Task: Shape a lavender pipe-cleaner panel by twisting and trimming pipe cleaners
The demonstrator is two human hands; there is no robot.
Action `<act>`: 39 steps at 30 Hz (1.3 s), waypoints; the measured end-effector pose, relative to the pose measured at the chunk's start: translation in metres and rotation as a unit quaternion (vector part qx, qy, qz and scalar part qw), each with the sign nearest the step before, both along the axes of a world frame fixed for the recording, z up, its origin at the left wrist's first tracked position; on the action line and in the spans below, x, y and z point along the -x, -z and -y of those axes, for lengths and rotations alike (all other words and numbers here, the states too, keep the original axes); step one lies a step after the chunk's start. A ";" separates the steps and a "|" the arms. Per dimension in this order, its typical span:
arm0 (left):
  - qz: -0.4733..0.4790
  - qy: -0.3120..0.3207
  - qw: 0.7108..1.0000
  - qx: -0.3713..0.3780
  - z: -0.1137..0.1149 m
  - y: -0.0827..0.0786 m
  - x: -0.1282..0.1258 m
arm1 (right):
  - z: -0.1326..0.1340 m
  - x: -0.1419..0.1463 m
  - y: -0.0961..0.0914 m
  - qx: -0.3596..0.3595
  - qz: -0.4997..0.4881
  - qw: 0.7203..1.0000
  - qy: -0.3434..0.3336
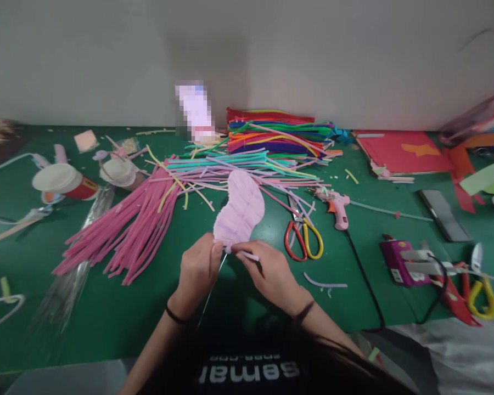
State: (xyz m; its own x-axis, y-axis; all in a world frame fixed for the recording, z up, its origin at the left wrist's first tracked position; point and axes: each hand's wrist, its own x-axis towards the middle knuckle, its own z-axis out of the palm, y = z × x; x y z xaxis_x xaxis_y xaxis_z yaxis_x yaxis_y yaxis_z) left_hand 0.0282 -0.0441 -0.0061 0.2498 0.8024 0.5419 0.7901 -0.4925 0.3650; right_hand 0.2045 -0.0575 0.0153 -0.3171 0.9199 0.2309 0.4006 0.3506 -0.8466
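A pale lilac petal shape (pixel 241 208), apparently made of fuzzy pipe cleaners, stands above the table between my hands. My left hand (pixel 200 263) pinches its lower left edge, thumb and fingers together. My right hand (pixel 267 271) is closed at the base, gripping a short lilac pipe cleaner (pixel 249 255) whose end sticks out to the right. From the base a thin metal wire (pixel 212 291) runs down toward me. Red-and-yellow-handled scissors (pixel 303 236) lie right of my hands, beside a pink glue gun (pixel 333 206). A loose lilac piece (pixel 325 283) rests nearer me.
Pink pipe cleaners (pixel 144 219) fan out on the left, over clear wrapping. Multicoloured bundles (pixel 280 134) lie at the back near a blurred screen (pixel 195 109). Paper cups (pixel 66 181) stand left. A phone (pixel 444 215), a purple box (pixel 401 263) and a second pair of scissors (pixel 481 291) lie right.
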 end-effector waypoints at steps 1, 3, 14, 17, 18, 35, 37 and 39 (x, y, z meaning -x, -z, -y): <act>-0.005 0.019 1.000 0.005 0.000 -0.003 0.001 | 0.000 0.000 0.001 0.005 -0.005 1.000 0.005; -0.019 0.064 0.998 0.021 0.000 -0.011 0.002 | 0.000 0.002 0.005 0.015 -0.037 0.999 0.034; 0.069 0.067 0.995 0.039 0.002 -0.018 -0.021 | 0.001 -0.001 0.035 0.080 -0.110 0.985 0.109; 0.116 0.060 0.987 0.095 0.000 -0.011 -0.024 | 0.000 -0.004 0.032 0.041 -0.027 0.994 0.095; 0.128 0.062 0.984 0.106 -0.001 -0.009 -0.024 | 0.000 -0.004 0.031 0.037 -0.005 0.995 0.094; 0.024 0.073 0.981 0.176 -0.003 0.009 -0.021 | -0.003 -0.004 0.033 0.008 0.183 0.982 0.041; 0.051 0.055 0.983 0.166 -0.003 0.007 -0.021 | -0.003 -0.003 0.033 0.006 0.216 0.974 0.060; 0.087 0.040 0.986 0.139 -0.003 0.004 -0.022 | -0.002 -0.001 0.033 0.003 0.262 0.961 0.089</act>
State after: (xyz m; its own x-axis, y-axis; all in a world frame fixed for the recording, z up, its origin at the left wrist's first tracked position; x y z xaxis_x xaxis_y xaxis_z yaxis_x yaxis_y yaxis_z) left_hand 0.0497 -0.0414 -0.0106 0.2407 0.9075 0.3443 0.6663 -0.4125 0.6213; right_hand 0.2051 -0.0552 -0.0176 -0.2252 0.9713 0.0765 0.8257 0.2319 -0.5143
